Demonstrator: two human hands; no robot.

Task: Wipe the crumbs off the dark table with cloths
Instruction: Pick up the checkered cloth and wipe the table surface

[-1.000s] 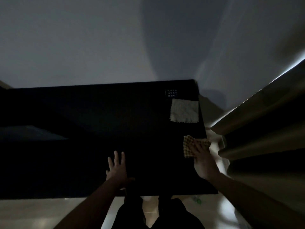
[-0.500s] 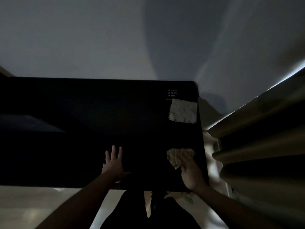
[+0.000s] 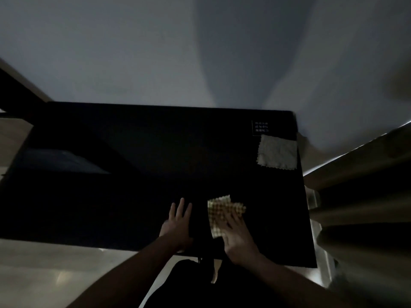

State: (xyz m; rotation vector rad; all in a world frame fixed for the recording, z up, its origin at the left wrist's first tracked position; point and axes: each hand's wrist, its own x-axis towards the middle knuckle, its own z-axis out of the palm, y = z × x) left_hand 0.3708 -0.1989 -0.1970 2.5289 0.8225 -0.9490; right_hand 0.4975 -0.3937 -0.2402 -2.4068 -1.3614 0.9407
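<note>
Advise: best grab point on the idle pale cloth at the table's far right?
Pinch the pale cloth at its near-left corner, coming from above and from the left. It lies flat and spread, its right edge on the dark table's right edge, so only a corner lifts easily.

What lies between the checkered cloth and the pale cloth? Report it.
Only bare dark table separates the checkered cloth from the pale cloth in the head view.
</note>
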